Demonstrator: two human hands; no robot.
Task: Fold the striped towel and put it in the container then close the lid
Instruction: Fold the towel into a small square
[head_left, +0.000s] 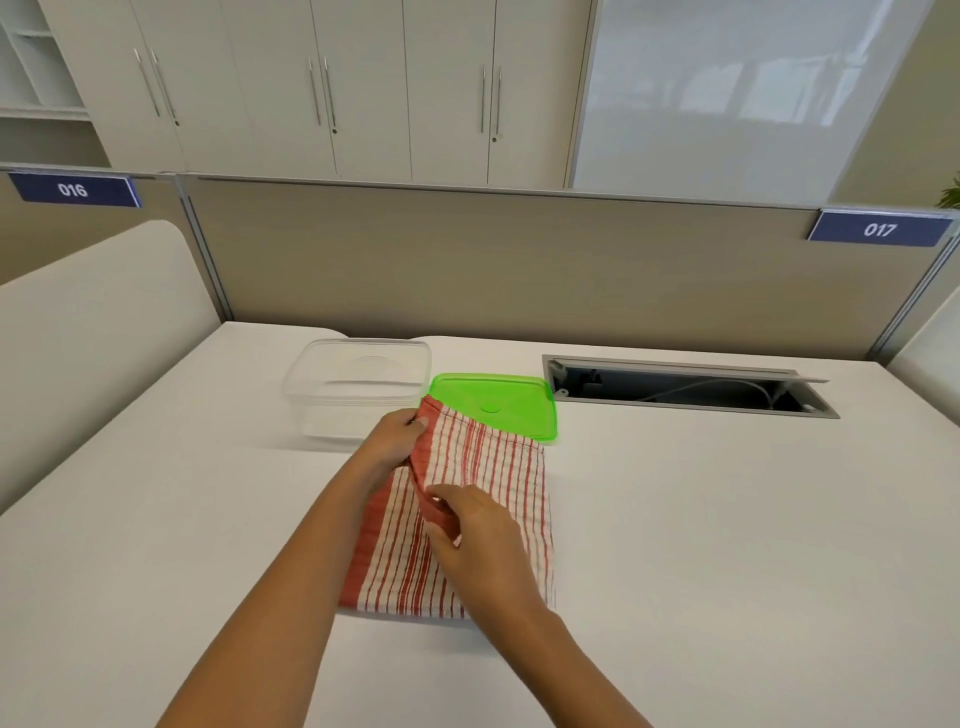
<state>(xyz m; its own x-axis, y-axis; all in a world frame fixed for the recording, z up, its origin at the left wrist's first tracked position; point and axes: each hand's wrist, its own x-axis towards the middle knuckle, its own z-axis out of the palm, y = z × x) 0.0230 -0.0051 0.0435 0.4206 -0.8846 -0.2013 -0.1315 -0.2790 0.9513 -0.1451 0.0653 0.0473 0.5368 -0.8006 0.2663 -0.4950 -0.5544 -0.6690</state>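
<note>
The red-and-white striped towel (488, 478) lies on the white desk, partly folded, with one flap raised over the layer below. My left hand (397, 434) pinches the flap's far corner next to the container. My right hand (478, 540) grips the same folded edge nearer to me. A clear plastic container (358, 389) stands open and empty just beyond my left hand. Its green lid (498, 400) lies flat to the container's right, with the towel's far edge overlapping it.
An open cable tray (685, 387) is set into the desk (727, 545) at the back right. A beige partition (467, 260) closes the desk's far side, with a white side panel (93, 322) on the left.
</note>
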